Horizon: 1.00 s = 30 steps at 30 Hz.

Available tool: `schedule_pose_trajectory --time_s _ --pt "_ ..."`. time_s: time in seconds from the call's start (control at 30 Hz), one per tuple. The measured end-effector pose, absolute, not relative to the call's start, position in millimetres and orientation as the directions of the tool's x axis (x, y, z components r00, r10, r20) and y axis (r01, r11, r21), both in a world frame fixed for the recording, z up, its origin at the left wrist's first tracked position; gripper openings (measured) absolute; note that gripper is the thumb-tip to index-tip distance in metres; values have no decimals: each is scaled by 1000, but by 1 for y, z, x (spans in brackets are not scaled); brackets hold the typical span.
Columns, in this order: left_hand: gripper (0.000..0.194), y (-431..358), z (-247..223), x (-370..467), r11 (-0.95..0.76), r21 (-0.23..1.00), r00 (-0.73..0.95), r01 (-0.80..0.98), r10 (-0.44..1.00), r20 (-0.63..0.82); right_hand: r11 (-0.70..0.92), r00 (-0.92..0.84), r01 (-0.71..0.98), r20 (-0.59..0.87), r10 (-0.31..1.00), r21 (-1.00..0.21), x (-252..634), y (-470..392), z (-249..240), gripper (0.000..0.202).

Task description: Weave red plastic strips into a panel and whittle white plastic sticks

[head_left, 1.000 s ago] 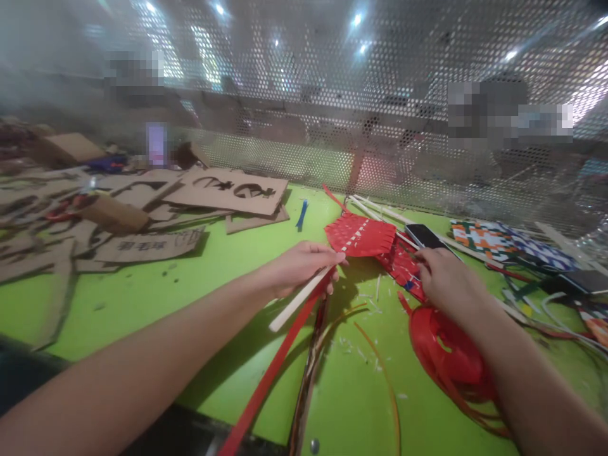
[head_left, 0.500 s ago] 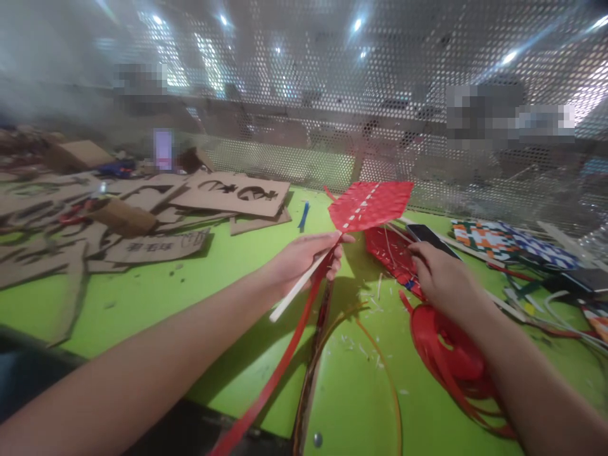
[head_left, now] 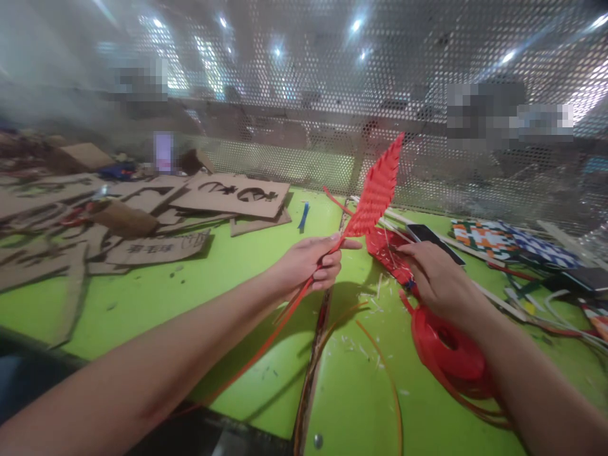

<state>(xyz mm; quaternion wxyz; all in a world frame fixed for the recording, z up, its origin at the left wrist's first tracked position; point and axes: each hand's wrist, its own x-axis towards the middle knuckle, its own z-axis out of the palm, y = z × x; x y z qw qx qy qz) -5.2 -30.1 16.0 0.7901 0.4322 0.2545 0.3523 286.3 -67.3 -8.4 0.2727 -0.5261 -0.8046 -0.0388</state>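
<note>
My left hand (head_left: 316, 263) is closed around the stick end of a red woven fan (head_left: 375, 190), with the red strap (head_left: 266, 348) running out below it. The fan's woven panel stands up above the fingers, seen nearly edge-on. Over a second red woven piece (head_left: 392, 253) on the table is my right hand (head_left: 439, 272), its fingers bent and pressed together near that piece's edge. What they hold, if anything, is hidden. Just below the right wrist lies a coil of red strap (head_left: 468, 364).
Cut cardboard sheets (head_left: 228, 193) are heaped on the left of the green table (head_left: 247, 310). A blue strip (head_left: 304, 216) lies mid-table. Behind the right hand are a phone (head_left: 434, 242) and woven patterned pieces (head_left: 484, 237). A perforated screen (head_left: 294, 126) rises at the back.
The fan has been turned in my left hand, from its striped broad side to nearly edge-on, and its tip points higher. The strap below has shifted left. My right hand has moved slightly.
</note>
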Motion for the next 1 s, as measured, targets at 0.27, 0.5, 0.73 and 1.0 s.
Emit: schedule_pose_trajectory --time_s 0.27,0.5,0.73,1.0 --pt "28 -40 11 -4 -16 990 659 137 748 -80 397 -219 864 479 850 -309 277 -76 2 27" --pt "25 -34 6 -7 -320 837 544 444 838 31 397 -290 839 310 905 -372 264 -87 8 32" --pt "32 -37 1 -7 -414 700 498 582 862 95 371 -341 833 148 928 -411 251 -98 2 44" --pt "31 -27 -4 -10 -357 749 414 558 902 121 355 -334 837 126 934 -416 244 -99 -1 39"
